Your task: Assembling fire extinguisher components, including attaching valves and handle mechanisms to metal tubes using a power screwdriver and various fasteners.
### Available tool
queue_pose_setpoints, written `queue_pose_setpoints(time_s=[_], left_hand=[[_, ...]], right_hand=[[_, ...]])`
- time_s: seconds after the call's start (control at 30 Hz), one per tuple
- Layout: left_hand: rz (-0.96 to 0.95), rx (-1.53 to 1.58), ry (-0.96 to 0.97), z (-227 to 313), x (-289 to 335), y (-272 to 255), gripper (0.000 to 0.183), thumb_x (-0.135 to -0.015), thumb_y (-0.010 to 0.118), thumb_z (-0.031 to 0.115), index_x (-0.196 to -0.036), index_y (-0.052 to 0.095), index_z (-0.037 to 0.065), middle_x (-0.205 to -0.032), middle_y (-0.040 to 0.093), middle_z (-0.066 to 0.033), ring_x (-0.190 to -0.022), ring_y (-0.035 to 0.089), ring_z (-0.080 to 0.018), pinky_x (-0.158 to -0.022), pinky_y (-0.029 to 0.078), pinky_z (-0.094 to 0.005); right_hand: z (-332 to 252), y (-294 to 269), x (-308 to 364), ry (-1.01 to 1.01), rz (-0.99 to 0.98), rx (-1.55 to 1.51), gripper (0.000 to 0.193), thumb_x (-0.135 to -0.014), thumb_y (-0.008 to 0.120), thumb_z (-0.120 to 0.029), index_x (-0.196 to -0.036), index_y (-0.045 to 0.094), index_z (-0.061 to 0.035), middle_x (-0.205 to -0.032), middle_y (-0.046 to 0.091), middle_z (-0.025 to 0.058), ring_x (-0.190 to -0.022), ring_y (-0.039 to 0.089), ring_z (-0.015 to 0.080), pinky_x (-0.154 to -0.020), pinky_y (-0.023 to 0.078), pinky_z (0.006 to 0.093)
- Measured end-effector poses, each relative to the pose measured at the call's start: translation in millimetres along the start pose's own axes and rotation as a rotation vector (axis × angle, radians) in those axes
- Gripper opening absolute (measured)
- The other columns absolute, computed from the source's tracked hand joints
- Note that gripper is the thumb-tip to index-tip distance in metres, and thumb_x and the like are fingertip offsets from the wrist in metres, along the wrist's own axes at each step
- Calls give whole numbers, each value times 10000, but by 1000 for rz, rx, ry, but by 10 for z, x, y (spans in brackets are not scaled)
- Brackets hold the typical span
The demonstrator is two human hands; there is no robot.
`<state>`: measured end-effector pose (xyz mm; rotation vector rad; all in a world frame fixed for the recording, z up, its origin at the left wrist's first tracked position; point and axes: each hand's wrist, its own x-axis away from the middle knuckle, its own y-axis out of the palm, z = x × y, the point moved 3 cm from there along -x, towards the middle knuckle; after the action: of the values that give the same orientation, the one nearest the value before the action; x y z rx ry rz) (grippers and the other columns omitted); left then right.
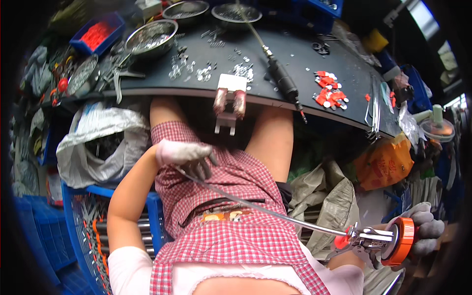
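Note:
A long, thin metal rod (255, 203) lies slantwise across my lap. Its right end joins a shiny metal bracket mechanism (368, 238) with a red knob (341, 241) and a round orange ring (406, 241). My right hand (427, 228), in a grey-fingered glove, grips this end from behind the ring; its palm is mostly hidden. At the rod's other end, my gloved left hand (187, 156) has its fingers curled at the rod. A white plate fixture (232, 82) with two wrapped posts sits on the bench edge ahead.
On the dark bench (275, 42) lie a pneumatic screwdriver (282, 76), red-and-white parts (330, 91), loose small hardware and metal bowls (151, 38). A blue bin (98, 33) holds red pieces. A white sack (105, 142) and blue crate (157, 221) stand left; an orange bag (384, 161) right.

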<state>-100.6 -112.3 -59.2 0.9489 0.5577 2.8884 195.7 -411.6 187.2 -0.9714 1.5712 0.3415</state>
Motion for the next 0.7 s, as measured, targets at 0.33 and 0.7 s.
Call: queue_pose_setpoints(time_s=[0.33, 0.7], left_hand=[[779, -342, 232, 367, 455, -53, 480, -945, 508, 405, -627, 578, 52, -572, 492, 58, -513, 389, -33, -479, 325, -219], [153, 470, 242, 747, -204, 711, 406, -905, 531, 451, -717, 481, 94, -506, 289, 58, -416, 252, -45, -357, 208, -185]], right_hand=[[258, -192, -204, 121, -248, 404, 300, -817, 554, -296, -807, 501, -1, -755, 507, 105, -643, 430, 184, -573, 330, 281], [1456, -360, -301, 293, 709, 435, 408, -893, 545, -139, -1259, 438, 7, -966, 559, 63, -865, 544, 167, -885, 431, 298]])
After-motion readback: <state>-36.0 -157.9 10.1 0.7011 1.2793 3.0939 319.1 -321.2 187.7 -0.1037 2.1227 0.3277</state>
